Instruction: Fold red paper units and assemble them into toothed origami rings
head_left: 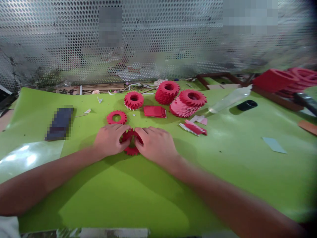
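Near the middle of the green table sheet, my left hand (112, 139) and my right hand (156, 142) grip a red folded-paper ring (132, 151) from both sides. Thumbs and fingers of both hands curl over its toothed rim, hiding much of it. Just beyond my left hand lies another flat red paper ring (117, 117). Farther back sit a short stack of red rings (133, 100), a taller red stack (167, 92) and a leaning red and pink stack (188, 103). A pile of red paper pieces (155, 111) lies between them and my hands.
Folded red and white strips (193, 127) lie to the right of the pile. A clear bottle (230, 99), a black cylinder (247, 105) and a pale blue paper (274, 145) are at the right. A dark, blurred-out flat object (59, 124) lies left. Perforated metal (148, 43) stands behind.
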A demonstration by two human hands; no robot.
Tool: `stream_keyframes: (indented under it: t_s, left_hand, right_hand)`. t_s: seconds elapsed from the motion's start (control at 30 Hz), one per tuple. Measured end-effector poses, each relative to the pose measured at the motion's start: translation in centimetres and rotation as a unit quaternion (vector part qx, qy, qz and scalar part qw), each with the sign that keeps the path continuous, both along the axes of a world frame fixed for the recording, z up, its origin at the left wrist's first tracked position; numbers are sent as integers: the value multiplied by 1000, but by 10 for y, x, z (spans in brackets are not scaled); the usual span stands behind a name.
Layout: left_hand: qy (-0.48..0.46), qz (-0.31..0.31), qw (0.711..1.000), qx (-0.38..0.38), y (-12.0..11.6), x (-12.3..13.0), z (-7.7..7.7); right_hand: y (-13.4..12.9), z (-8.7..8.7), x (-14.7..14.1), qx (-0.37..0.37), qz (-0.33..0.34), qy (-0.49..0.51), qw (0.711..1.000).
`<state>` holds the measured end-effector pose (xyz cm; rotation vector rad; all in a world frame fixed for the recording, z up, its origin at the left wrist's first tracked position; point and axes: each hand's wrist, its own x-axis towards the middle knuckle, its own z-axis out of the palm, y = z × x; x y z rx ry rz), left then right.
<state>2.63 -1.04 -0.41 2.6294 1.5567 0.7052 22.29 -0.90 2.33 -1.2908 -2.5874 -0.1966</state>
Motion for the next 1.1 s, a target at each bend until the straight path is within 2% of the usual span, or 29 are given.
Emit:
stream_keyframes:
  t_s: [0.3, 0.47, 0.67, 0.87, 1.0, 1.1]
  left_hand:
    - [9, -31, 999, 32, -1, 1, -2]
    - [17, -45, 998, 40, -1, 2, -1]
    - [31, -68, 997, 30, -3, 2, 0]
    - [29, -80, 996, 10, -4, 3, 0]
    - [5, -71, 997, 20, -3, 1, -1]
    - [-17, -54, 998, 32, -1, -2, 0]
  right_hand:
    - [-3, 3, 0, -40, 8, -5, 999]
    - [-4, 6, 0, -71, -9, -8, 997]
    - [-6, 8, -1, -96, -38, -14, 995]
    - [-7, 7, -1, -138, -39, 7, 990]
    - [-3, 9, 4, -174, -43, 84, 980]
    - [5, 8, 11, -254, -54, 192, 947]
